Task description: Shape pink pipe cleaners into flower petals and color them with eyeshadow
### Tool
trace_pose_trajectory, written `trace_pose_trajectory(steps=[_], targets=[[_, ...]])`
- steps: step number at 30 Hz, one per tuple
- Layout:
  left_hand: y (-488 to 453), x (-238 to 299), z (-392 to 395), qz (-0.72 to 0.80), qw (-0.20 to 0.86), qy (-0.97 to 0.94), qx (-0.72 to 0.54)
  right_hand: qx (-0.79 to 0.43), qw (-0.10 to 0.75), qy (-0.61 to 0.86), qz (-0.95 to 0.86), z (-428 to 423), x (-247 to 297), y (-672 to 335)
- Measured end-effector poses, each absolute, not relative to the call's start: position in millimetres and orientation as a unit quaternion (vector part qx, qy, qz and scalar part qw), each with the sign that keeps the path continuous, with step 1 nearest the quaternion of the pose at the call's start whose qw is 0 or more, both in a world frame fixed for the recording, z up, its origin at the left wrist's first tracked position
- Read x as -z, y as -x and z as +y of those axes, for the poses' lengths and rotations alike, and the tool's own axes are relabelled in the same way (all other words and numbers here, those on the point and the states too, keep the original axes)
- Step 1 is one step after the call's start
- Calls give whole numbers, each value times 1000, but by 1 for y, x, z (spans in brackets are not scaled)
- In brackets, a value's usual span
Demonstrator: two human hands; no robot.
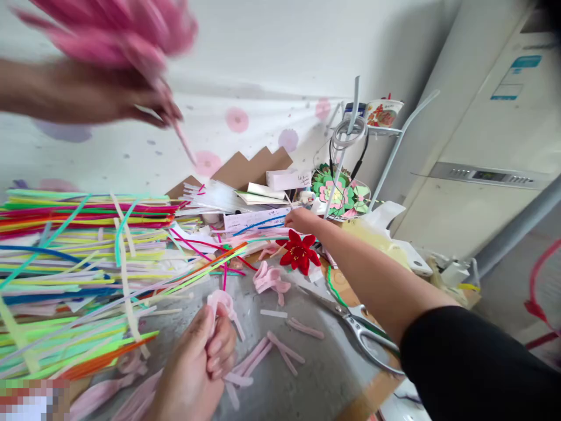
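Note:
My left hand (199,365) is low in the middle, fingers pinched closed on a looped pale pink strip (222,304). My right hand (301,220), on a black-sleeved arm, reaches far forward and touches white paper slips (256,219); its fingers are hidden. A red craft flower (300,252) lies just beneath that wrist. Folded pink petal pieces (269,279) and short cut pink strips (280,346) lie on the grey mat (324,380) between my hands. Another person's blurred hand (87,96) at the top left holds a pink flower bunch (123,29).
A big heap of long coloured strips (65,263) fills the left. Scissors (363,333) lie under my right forearm. Green and pink paper flowers (339,193), a wire rack (385,131) with a bowl (383,112), and a standing air conditioner (491,146) are at the right.

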State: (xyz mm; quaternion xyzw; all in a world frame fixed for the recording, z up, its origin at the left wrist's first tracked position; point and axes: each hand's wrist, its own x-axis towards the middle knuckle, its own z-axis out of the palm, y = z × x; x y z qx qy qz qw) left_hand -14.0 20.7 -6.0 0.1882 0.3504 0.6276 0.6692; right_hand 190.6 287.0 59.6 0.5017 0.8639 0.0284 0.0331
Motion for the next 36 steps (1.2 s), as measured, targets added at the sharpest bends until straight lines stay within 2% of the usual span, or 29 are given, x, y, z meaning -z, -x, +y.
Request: trace_pose_trajectory(steps=[7, 12, 19, 24, 29, 36], targets=[[18, 8, 26, 355, 683, -126, -626, -53, 166, -506, 844, 330, -41, -145], [15, 8, 26, 374, 673, -114, -629, -77, 206, -497, 839, 337, -32, -130], [15, 7, 26, 378, 664, -104, -637, -91, 203, -493, 841, 340, -48, -128], [15, 8, 26, 375, 662, -111, -639, -91, 171, -481, 855, 337, -63, -124], [14, 10, 25, 368, 669, -115, -636, -56, 161, -411, 895, 321, -43, -83], [15, 12, 26, 372, 664, -114, -639, -79, 158, -417, 892, 316, -16, -58]])
